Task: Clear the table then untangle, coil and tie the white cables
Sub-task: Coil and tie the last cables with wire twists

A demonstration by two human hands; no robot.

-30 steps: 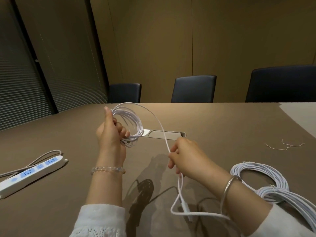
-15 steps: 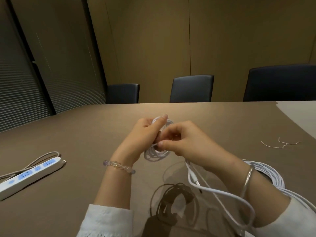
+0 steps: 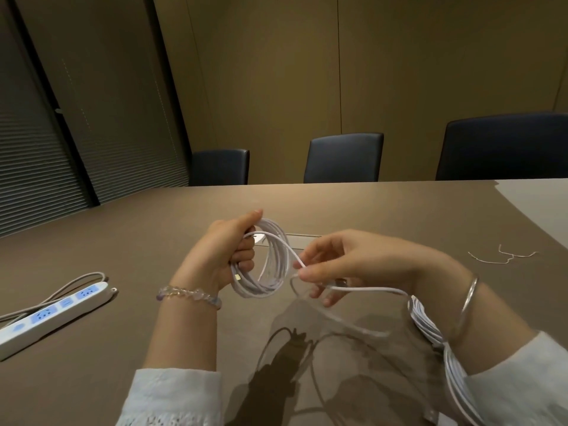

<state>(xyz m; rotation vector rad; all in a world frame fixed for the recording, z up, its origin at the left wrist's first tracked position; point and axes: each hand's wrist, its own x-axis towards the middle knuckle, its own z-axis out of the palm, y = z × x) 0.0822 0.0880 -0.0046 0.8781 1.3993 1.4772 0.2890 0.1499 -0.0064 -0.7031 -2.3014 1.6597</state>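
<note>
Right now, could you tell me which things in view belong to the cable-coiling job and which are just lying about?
Belongs to the job:
- white cable coil, gripped by left hand
- loose strand, pinched by right hand
- larger white cable bundle
- twist ties

Lying about:
- power strip
- chairs

The coiled cable (image 3: 270, 262) is showing plain white. The surface (image 3: 123, 229) is appearing matte grey-brown. The power strip (image 3: 52, 315) is showing white with light blue sockets. The chairs (image 3: 342, 158) are appearing dark navy. The sleeve (image 3: 172, 398) is showing white with an eyelet pattern.
</note>
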